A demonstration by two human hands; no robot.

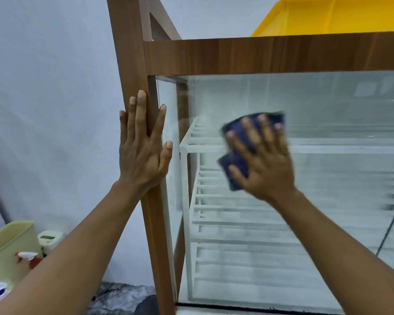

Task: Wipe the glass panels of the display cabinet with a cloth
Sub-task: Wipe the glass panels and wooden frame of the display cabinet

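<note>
The tall display cabinet with a brown wooden frame (259,55) fills the view from 12 o'clock round to 5 o'clock. Its big clear front glass panel (328,105) is the thing to be cleaned, and white wire shelves (237,214) show through it.

The left hand (143,146) lies flat on the brown wooden corner post (127,53), at about 9 o'clock from the middle. The fingers are straight and spread and hold nothing. I think it is there to steady the cabinet, so the push on the glass does not rock it.

The right hand (264,162) is at about 3 o'clock from the left one. It presses a small dark blue cloth (236,163) flat against the front glass, near the top shelf. The fingers are wide open and straight on top of the cloth, not curled round it - a flat hand rubs more glass at once. The hand and cloth look blurry, which fits a wipe in progress.

A bright yellow plastic tub (328,17) sits on top of the cabinet at 1 o'clock. Down at 8 o'clock are a pale green plastic bin (7,246) and a spray bottle with a red and white top (27,258) - handy for wetting the glass, I would guess.
</note>
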